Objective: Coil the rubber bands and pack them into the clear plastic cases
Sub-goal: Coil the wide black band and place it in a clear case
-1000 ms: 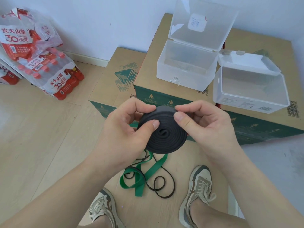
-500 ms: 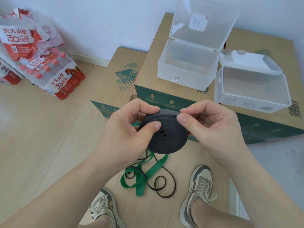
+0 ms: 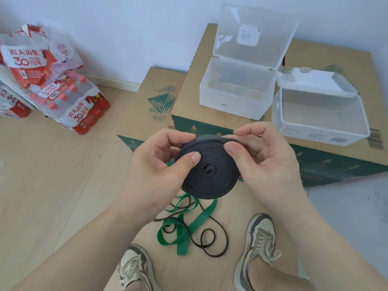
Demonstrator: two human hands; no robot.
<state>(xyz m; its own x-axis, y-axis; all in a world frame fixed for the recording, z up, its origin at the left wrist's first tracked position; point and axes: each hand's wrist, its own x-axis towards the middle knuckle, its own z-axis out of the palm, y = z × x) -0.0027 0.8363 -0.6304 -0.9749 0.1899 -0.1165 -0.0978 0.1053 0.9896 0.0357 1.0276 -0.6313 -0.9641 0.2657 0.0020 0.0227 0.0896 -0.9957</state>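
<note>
Both hands pinch one black coiled band (image 3: pixel 209 175) in mid-air above the floor: the left hand (image 3: pixel 159 164) presses its thumb on the flat spiral face, likely so the turns cannot spring loose, while the right hand (image 3: pixel 260 158) holds the outer turn at the top rim. Two clear cases (image 3: pixel 237 95) wait on the cardboard boxes (image 3: pixel 189 97) with lids up, ready to load. Compared with a second ago, the grip barely differs; the coil looks complete. Loose green and black bands (image 3: pixel 184 227) lie on the floor.

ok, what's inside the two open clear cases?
Nothing visible in either clear case: no bands packed. The coiled black band is held by the left hand and right hand.
</note>
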